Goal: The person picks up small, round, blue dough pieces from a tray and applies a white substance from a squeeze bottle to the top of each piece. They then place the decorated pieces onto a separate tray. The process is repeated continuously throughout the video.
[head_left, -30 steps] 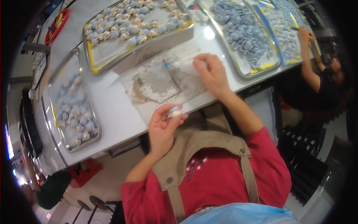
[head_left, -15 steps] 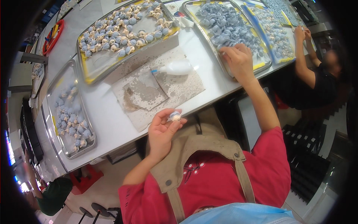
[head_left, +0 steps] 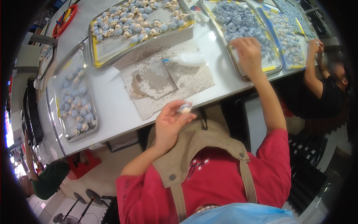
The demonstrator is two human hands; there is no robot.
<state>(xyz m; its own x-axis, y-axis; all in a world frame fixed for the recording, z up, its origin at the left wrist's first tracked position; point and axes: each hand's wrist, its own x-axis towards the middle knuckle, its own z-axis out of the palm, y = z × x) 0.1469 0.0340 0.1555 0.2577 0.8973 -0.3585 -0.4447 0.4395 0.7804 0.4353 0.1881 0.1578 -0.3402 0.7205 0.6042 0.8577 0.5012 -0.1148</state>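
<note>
My left hand (head_left: 170, 123) is closed, pinching a small cream-and-blue figure piece (head_left: 185, 108) between thumb and fingers, just off the table's near edge. Over the left side of a metal tray (head_left: 275, 70) of loose grey-blue cup-shaped pieces (head_left: 238, 20) is my right hand (head_left: 249, 56). Its fingers are bent together, and whatever they may hold is hidden. Between my hands and the trays, a white squeeze bottle (head_left: 190, 59) with a blue tip lies on its side on a stained sheet of cardboard (head_left: 199, 79).
A large tray (head_left: 112, 50) of cream-and-blue pieces stands at the back, propped above the table. To the left is a smaller tray (head_left: 97, 121) of similar pieces. A red round holder (head_left: 66, 20) sits far left. A co-worker (head_left: 317, 84) works at the right.
The view has shifted, so the table sits higher and further right in it. My right hand has lifted slightly from the tray's left rim; my left hand keeps hold of its piece.
</note>
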